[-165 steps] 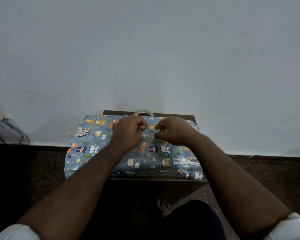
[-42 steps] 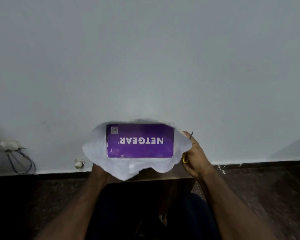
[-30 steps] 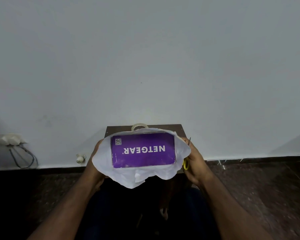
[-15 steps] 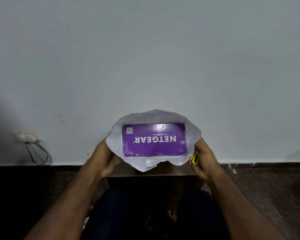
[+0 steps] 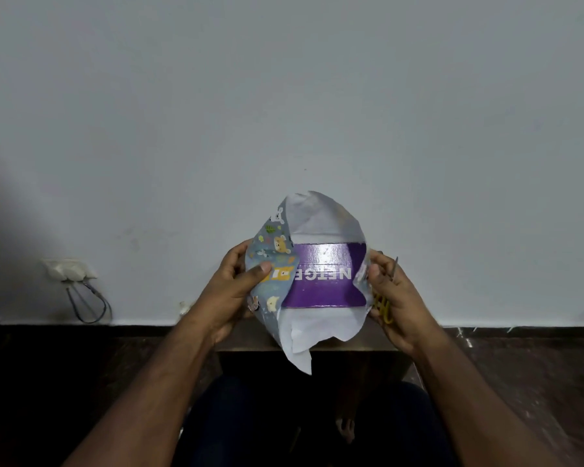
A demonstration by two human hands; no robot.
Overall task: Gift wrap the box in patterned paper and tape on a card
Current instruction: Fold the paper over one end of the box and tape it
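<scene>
A purple box [image 5: 324, 284] with white lettering is held up in front of the wall, lying in the patterned paper [image 5: 273, 261], whose white inner side shows above and below it. My left hand [image 5: 236, 284] grips the box's left end and folds the blue animal-print flap over it, thumb on top. At the box's right end my right hand [image 5: 393, 298] pinches the paper's edge while also holding yellow-handled scissors [image 5: 385, 305]. No card is in view.
A small brown wooden table [image 5: 368, 335] stands below the box, against the white wall. A wall socket with looped cables [image 5: 81, 284] is at the left. The floor is dark, and my legs show at the bottom.
The patterned paper lay face up on the table earlier. Since then the box and paper came up off the table, and the left flap has now folded over the box's left end.
</scene>
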